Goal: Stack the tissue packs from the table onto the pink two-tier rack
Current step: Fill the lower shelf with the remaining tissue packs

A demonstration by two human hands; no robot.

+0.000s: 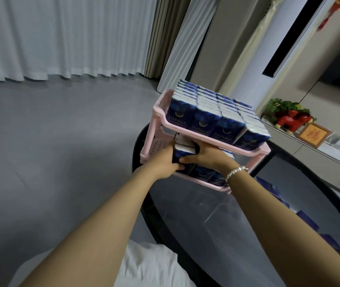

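we see the pink plastic two-tier rack (245,151) standing at the far end of the dark glossy oval table (216,224). its upper tier is packed full with upright dark blue tissue packs with white tops (216,112), rows tight against the rim, likely so nothing tips.

both arms reach straight out to the rack's lower tier. the left hand (166,160) and the right hand (208,154) clamp a small bundle of dark blue tissue packs (182,153) between them, fingers curled round its sides, thumbs low in front. we judge the two-sided hold keeps the loose packs squared while they slide under the upper tier. the bundle sits at the lower tier's left front, above packs already lying there. a silver bead bracelet (236,171) rides the right wrist.

more blue packs (308,222) wait on the table, right of the rack and nearer us.
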